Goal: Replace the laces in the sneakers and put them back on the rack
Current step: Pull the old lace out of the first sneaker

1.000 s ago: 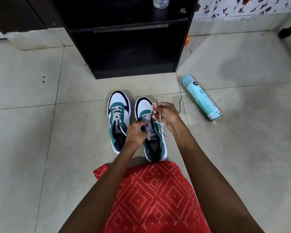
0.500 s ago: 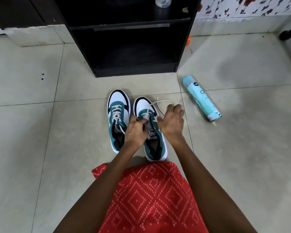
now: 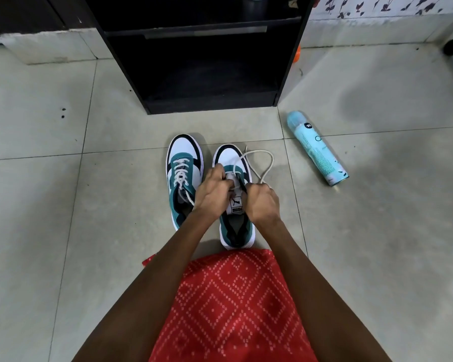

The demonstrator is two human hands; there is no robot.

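Two sneakers [image 3: 185,152], loose lace [image 3: 272,161], outside rack [image 3: 209,105]

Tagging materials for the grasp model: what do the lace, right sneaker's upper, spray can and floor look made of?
Lace: off-white woven textile, matte; it loops limply.
Right sneaker upper: smooth white and teal panels, probably synthetic leather, slight sheen.
Spray can: rigid printed cylinder, likely metal.
Floor: grey tiles with grout lines, ceramic or stone-look, dull sheen.

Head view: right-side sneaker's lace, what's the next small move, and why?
Probably pull the slack through: the right hand grips the lace, whose loose loop hangs out beside the sneaker, while the left hand pinches at the eyelets. The other sneaker is already laced.
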